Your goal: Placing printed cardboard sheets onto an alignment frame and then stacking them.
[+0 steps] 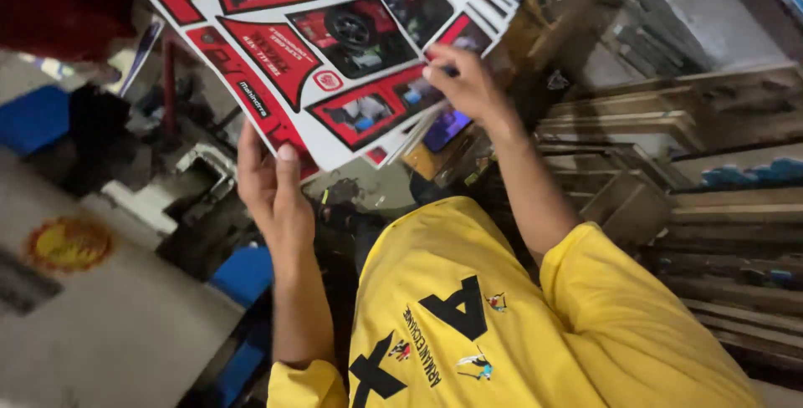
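Yellow shirt [502, 324] fills the bottom of our view — above it we hold up a stack of printed sheets [326, 48], white with red and black shapes. Our left hand [272, 186] grips its lower edge, thumb on top; our right hand [464, 82] pinches the fanned right edges. Wooden frames [694, 149] lie stacked to the right, a blue box [242, 274] below.

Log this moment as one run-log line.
left hand: grips printed sheet stack at lower edge | right hand: fingers on stack's fanned edge | sheets: red-black die-cut prints, held up
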